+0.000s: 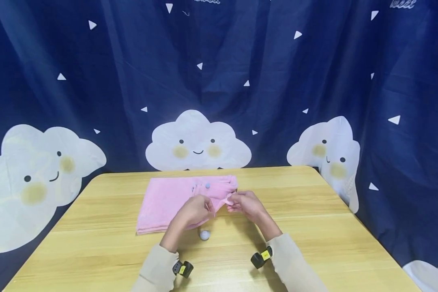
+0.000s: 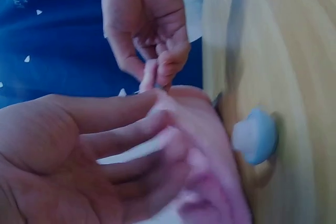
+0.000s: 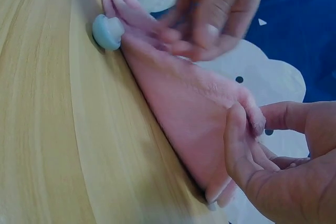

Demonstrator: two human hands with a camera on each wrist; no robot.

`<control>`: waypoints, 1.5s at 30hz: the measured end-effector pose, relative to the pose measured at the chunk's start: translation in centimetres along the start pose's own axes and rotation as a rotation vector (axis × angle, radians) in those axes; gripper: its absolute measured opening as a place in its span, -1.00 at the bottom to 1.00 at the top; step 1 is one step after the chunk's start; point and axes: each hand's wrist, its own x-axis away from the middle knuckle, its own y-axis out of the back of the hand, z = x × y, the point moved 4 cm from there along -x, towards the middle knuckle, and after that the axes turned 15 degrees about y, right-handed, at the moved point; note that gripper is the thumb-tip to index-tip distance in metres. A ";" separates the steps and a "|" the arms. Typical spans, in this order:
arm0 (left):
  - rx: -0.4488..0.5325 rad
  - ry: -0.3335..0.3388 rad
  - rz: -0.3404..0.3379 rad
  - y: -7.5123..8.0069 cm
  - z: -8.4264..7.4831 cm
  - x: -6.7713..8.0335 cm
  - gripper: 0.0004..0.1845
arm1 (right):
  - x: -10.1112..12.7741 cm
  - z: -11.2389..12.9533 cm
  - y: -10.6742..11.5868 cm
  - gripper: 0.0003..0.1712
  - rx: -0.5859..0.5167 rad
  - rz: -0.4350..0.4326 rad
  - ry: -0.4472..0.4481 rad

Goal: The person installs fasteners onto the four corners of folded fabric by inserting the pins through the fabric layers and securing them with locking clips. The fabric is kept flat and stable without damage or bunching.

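A folded pink fleece cloth (image 1: 168,200) lies on the table. My right hand (image 1: 248,205) pinches its near right edge between thumb and fingers, lifting that part, as the right wrist view shows at the cloth edge (image 3: 247,111). My left hand (image 1: 197,209) is over the cloth's front edge. In the left wrist view its fingers (image 2: 131,135) are loosely extended, with the tips at the bunched cloth (image 2: 199,182). A small light-blue and white mushroom-shaped piece (image 1: 205,235) stands on the table in front of the cloth, below my left hand.
Small bluish pieces, one of them a round blue piece (image 1: 207,185), show on the cloth's upper right part. The wooden table (image 1: 314,243) ends at a dark blue curtain (image 1: 219,48) with white clouds. A black wrist camera (image 1: 261,257) sits at the right sleeve.
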 end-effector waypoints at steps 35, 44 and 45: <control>0.107 0.036 0.207 -0.6 0.1 -0.7 -0.72 | 0.0 -0.4 0.1 -0.69 0.010 0.006 -0.009; 0.355 0.014 0.080 -0.1 -0.8 -1.7 -0.73 | -0.1 -0.6 0.2 -0.67 0.000 0.008 -0.011; 0.375 0.005 0.047 0.0 -0.8 -1.8 -0.75 | -0.1 -0.6 0.2 -0.67 0.002 0.007 -0.009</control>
